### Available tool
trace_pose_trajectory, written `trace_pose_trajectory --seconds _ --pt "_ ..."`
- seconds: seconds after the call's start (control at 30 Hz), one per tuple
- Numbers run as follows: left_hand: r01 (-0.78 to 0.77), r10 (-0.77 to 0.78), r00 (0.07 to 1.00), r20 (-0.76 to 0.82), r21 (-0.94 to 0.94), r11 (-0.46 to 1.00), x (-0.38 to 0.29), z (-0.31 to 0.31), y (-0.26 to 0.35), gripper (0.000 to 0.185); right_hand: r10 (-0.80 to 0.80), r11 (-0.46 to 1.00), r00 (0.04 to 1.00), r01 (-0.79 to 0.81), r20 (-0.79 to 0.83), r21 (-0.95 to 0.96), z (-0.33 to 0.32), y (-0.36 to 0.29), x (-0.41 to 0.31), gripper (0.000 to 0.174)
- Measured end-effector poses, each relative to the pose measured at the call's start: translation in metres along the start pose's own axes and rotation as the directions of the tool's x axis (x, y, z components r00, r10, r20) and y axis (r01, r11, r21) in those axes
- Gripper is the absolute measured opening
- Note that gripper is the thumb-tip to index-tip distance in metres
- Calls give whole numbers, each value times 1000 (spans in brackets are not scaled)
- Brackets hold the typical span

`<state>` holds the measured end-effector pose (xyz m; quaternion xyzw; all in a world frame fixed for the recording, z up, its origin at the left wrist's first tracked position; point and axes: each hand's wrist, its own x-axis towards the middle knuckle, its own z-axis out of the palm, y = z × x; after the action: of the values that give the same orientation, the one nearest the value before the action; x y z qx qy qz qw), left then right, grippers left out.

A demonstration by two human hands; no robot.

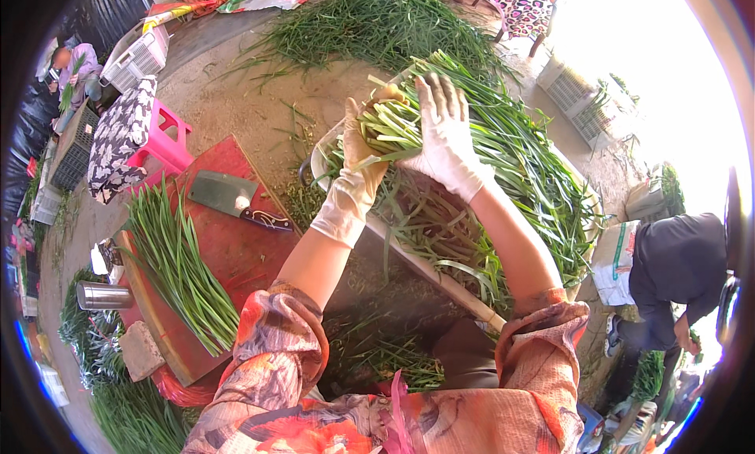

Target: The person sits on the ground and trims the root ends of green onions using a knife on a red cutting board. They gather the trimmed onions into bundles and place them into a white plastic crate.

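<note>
My left hand (pixel 363 141), in a thin pale glove, is curled around the pale stem ends of a bundle of garlic chives (pixel 392 124). My gloved right hand (pixel 443 127) lies along the other side of the bundle, fingers straight and close together, thumb towards the stems. The bundle is held between both hands, above a long pale tub (pixel 407 250) heaped with more garlic chives (pixel 531 183). Brownish, limp leaves (pixel 439 212) lie at its near side. Left of my arms, a red board (pixel 236 265) bears a cleaver (pixel 223 193) and a laid-out bunch of garlic chives (pixel 183 271).
A large heap of greens (pixel 383 29) lies on the floor ahead. A pink stool (pixel 165 135), a steel cup (pixel 105 295) and a brick (pixel 141 351) are at left. White crates (pixel 581 100) stand at right. One person (pixel 672 277) bends at right; another (pixel 82 76) sits far left.
</note>
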<state>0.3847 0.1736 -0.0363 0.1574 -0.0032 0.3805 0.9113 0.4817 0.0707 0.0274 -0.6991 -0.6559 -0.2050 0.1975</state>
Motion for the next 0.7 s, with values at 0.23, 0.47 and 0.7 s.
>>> trace_pose_trajectory --seconds 0.23,0.47,0.7 --pt "-384 307 923 232 501 776 -21 40 -15 45 218 905 886 -341 410 254 -10 5 -2 90" --pt "-39 -65 995 81 870 491 15 2 -28 58 243 -10 918 -321 314 947 -22 24 -4 37" --pt "-369 -292 929 227 548 -751 -5 -63 -70 50 362 742 932 -294 8 603 -139 55 -20 35"
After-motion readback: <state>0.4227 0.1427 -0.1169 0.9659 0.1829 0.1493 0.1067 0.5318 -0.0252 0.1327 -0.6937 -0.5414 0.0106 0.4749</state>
